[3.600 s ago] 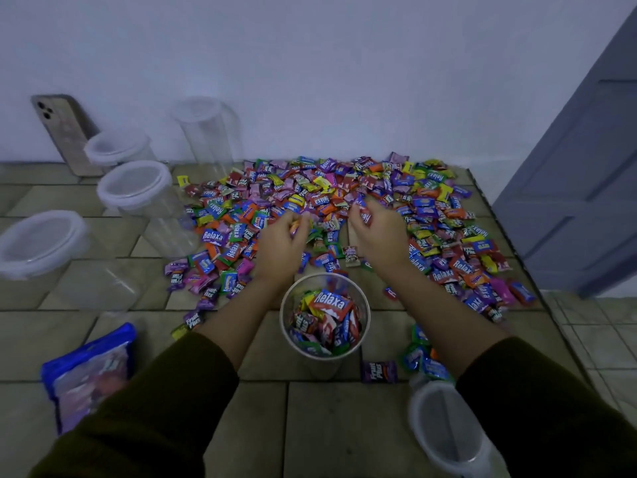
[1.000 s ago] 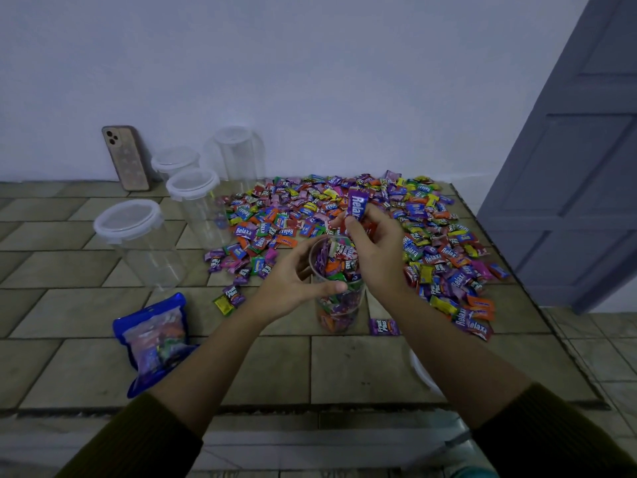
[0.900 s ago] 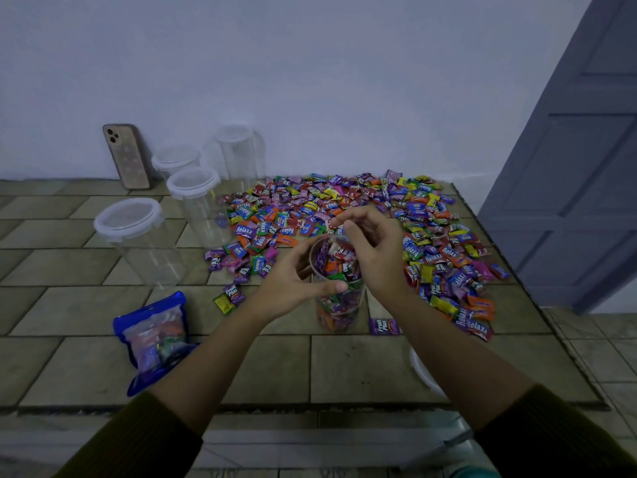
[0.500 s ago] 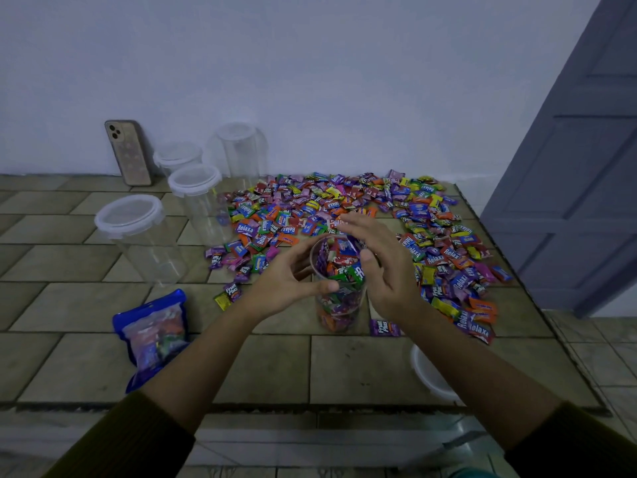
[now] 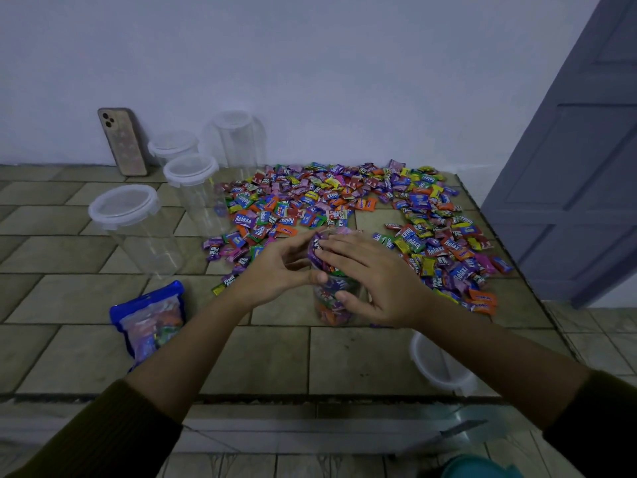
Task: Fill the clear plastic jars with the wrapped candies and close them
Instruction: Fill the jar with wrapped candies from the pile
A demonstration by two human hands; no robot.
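1. Clear thin plastic: the open jar [image 5: 332, 301] stands on the tiled table [image 5: 262, 360], just in front of the spread of wrapped candies [image 5: 331, 198]. It is packed up to the mouth.
2. Left hand [image 5: 275, 270] grips the jar's left wall near the rim, fingers curled round it.
3. Right hand [image 5: 372, 281] lies across the mouth, fingers straight on the topmost wrappers, thumb along the near wall. It looks like a press-down, not a grasp.
4. Handling, judged: a full jar has some heft. The smooth wall is probably slick and gives if squeezed, so wrap it mid-body, not at the rim.
5. Candies are light and crinkly, and likely to spring back up.
6. The lid [image 5: 437, 370] lies apart at the near right, partly behind the forearm. Take it by its edge.
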